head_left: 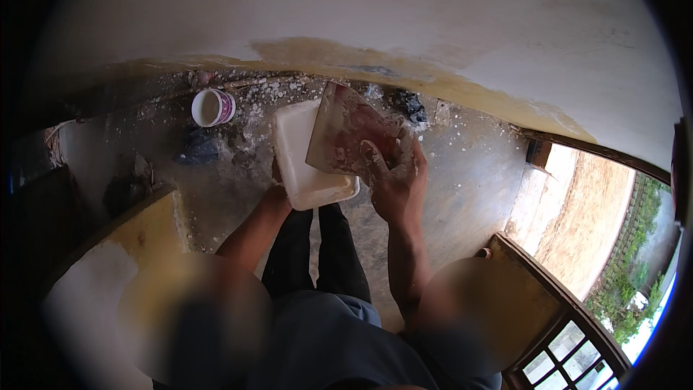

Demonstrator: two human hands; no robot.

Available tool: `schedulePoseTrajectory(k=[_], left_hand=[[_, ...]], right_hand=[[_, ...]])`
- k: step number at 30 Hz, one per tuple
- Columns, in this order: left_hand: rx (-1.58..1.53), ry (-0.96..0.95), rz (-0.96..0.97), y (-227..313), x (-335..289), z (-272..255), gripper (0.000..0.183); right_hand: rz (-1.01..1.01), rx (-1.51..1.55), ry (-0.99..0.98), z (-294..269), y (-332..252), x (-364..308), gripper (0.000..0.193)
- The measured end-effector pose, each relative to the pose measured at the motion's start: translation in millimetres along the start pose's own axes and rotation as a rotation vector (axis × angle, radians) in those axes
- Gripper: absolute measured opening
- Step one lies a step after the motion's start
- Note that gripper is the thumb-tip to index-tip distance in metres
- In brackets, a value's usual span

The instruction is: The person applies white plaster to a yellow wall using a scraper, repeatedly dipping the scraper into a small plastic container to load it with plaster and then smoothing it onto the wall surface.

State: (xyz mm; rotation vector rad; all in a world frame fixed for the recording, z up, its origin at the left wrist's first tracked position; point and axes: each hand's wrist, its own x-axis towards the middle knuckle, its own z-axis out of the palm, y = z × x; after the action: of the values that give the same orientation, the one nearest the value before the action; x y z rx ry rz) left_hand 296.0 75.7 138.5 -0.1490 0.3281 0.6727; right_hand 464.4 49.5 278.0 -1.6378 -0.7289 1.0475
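Note:
My right hand (398, 184) is closed around the near edge of a broad, flat, reddish-brown putty spreader (354, 130) smeared with pale paste. The spreader is tilted over the right side of a white rectangular tray (281, 143), overlapping it; whether the two touch I cannot tell. Wet, whitish paste coats the tray's inside. From the left, my left hand (276, 175) holds up the tray, with most of its fingers hidden behind and beneath it.
A white and purple bucket (214, 107) stands on the splattered floor (462, 173) near the wall (404, 14). Dark plastic (198, 147) lies close by, and another dark crumpled piece (414, 110) by the wall. A low yellowish wall (155, 227) is at left; a doorway opens at right beside a paned door (570, 347).

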Motion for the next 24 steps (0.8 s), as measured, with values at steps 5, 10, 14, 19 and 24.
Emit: schedulePoseTrajectory(k=[5, 10, 14, 19, 24], left_hand=[[-0.005, -0.016, -0.027, -3.3, 51.3, -39.9, 0.048], [0.511, -0.068, 0.147, -9.0, 89.6, -74.6, 0.046], [-0.157, -0.270, -0.150, -12.7, 107.6, -64.7, 0.046], [0.314, -0.215, -0.036, -6.6, 107.8, -72.2, 0.046], [-0.007, -0.226, -0.146, 19.1, 112.3, -80.6, 0.047]], right_hand=[[-0.264, -0.534, -0.098, 12.6, 58.1, 26.6, 0.029], [-0.200, -0.627, -0.019, 20.5, 91.7, 41.7, 0.028], [-0.191, -0.543, 0.043, 15.1, 104.2, 45.7, 0.028], [0.004, -0.213, 0.149, -12.1, 102.6, 57.1, 0.022], [0.164, 0.397, 0.125, -49.9, 118.6, 75.5, 0.024]])
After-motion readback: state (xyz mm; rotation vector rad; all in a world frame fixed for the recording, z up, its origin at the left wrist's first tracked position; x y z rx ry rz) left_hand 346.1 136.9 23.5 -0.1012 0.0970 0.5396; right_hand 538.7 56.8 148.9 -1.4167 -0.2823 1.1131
